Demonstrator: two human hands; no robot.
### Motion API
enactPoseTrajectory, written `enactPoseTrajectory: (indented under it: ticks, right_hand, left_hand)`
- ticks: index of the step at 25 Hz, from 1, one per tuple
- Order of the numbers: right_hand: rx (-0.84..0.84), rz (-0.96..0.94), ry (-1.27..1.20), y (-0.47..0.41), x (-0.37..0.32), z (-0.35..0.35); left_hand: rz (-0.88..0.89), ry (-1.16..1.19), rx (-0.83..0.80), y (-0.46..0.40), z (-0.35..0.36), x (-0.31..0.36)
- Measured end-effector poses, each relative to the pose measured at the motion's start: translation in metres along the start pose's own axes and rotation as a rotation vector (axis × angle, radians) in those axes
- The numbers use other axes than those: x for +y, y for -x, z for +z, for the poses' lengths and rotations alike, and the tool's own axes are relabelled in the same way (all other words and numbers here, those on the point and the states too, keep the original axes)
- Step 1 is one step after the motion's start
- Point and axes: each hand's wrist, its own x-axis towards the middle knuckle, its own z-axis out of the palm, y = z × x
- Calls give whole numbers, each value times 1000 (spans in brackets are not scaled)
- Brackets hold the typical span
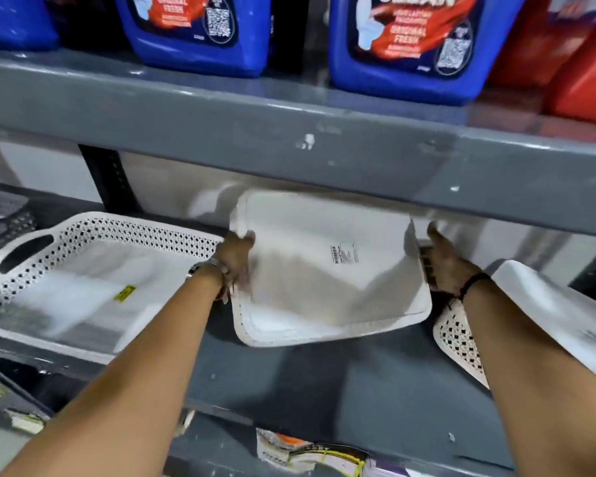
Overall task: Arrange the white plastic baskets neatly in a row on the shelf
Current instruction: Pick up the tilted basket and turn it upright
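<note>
A white plastic basket point(327, 270) is tipped up in the middle of the grey shelf point(324, 383), its flat underside with a small label facing me. My left hand point(236, 261) grips its left edge. My right hand point(444, 263) is pressed against its right side, fingers partly hidden behind the basket. A second white basket point(83, 270) with perforated walls and a handle slot sits upright at the left. A third white basket point(544, 321) lies tilted at the right, under my right forearm.
The grey upper shelf point(289, 149) overhangs the baskets closely and carries blue detergent jugs point(403, 46) and red jugs point(585, 63). Dark baskets point(4, 218) sit at the far left. Price tags point(307, 452) hang on the shelf's front edge.
</note>
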Motion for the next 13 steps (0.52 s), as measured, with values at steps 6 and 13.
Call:
enactPoseTrajectory:
  ticks: [6,13]
  right_hand:
    - [-13,30,-218,66,-26,-16]
    - [-79,142,203,114,6,-32]
  left_hand:
    - [74,460,-101,-6,-19,21]
    - [-64,-269,-273,16,-40,18]
